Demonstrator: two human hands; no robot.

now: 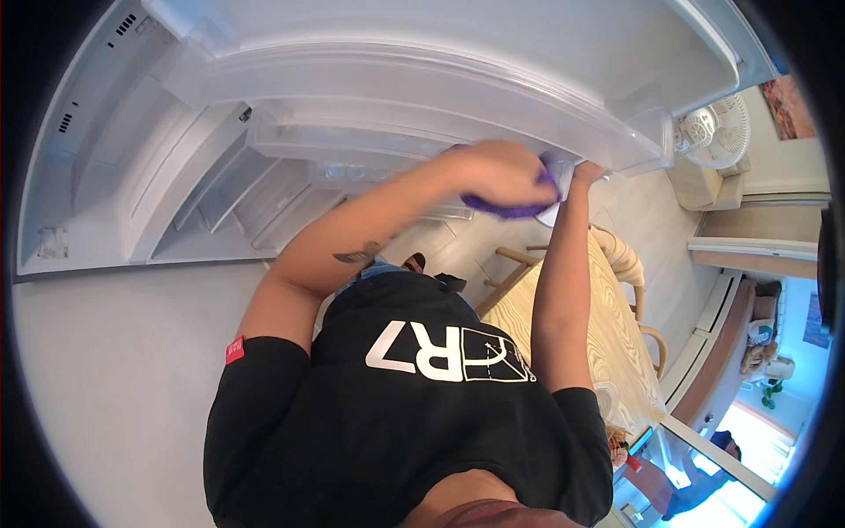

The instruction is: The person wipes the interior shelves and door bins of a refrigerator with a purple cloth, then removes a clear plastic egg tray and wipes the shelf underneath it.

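Observation:
My left hand (505, 173), blurred, grips a purple cloth (508, 210) that bunches out below the fingers. It is beside the lower clear bins on the inside of an open refrigerator door (462, 20). To its right, my right hand (589, 173) reaches to the outer end of the door, by a small clear plastic bin (561, 170). The upper door bin (422, 86) hides part of its fingers, so I cannot tell what they grip. Another clear door bin (350, 140) sits left of the cloth.
Clear drawers (277, 211) stand inside the refrigerator at left. A wooden table (620, 317) with chairs is close to my right arm. A white fan (713, 132) stands beyond the door. Behind glass at the lower right, a person (706, 485) is visible.

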